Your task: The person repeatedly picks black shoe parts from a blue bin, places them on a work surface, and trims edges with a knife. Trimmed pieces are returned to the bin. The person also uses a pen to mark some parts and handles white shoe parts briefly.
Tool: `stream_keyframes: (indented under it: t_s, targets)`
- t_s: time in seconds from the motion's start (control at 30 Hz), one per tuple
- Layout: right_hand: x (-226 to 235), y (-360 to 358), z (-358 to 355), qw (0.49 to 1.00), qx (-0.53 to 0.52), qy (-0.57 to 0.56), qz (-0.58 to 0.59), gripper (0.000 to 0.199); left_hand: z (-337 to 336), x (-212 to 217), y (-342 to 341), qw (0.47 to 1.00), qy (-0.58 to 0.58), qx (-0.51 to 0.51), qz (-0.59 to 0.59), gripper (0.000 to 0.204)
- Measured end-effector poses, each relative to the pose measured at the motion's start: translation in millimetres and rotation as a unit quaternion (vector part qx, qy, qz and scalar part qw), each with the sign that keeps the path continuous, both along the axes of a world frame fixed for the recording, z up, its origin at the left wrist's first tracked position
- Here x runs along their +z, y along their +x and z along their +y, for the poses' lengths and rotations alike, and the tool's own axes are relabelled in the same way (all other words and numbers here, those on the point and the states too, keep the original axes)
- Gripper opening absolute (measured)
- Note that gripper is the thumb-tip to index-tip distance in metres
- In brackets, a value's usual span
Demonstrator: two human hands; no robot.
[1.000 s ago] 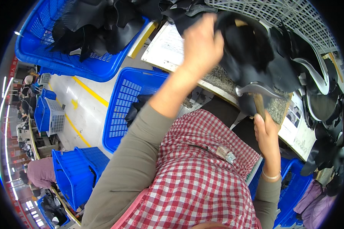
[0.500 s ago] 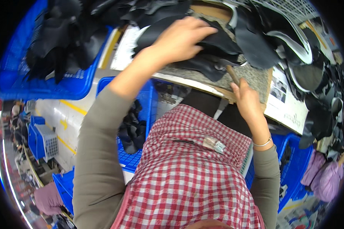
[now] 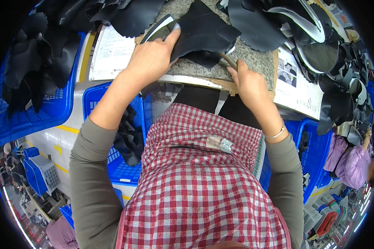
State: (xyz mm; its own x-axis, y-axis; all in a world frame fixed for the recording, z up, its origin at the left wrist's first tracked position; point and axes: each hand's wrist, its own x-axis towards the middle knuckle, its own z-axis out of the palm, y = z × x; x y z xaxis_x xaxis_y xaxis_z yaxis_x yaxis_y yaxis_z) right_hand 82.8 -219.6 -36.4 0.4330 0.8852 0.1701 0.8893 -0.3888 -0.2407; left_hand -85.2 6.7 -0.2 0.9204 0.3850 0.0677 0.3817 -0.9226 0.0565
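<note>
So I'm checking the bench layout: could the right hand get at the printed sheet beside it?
Probably yes: the right hand grips a wooden handle, but the printed sheet lies uncovered just right of it.

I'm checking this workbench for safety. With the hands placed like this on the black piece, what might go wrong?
The left hand pins the black leather piece on the stone slab, close to where the right hand works a wooden-handled tool; a slip might catch the left fingers. Heaped black pieces crowd the slab's edge and may slide onto the work.
</note>
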Motion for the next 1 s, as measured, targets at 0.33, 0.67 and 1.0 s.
stream_keyframes:
  t_s: [0.33, 0.67, 1.0]
  targets:
    - [39, 1, 2, 0.999, -0.003, -0.033, 0.004, 0.038, 29, -18, -3, 0.970, -0.235, 0.019, -0.054, 0.064]
    - [31, 1, 25, 0.992, 0.032, -0.070, 0.097, 0.038, 20, -1, 6, 0.970, -0.238, 0.035, -0.046, 0.057]
    - [41, -22, 15, 0.978, 0.150, -0.037, 0.142, 0.040, -21, -5, -97, 0.948, -0.186, 0.247, -0.076, 0.065]
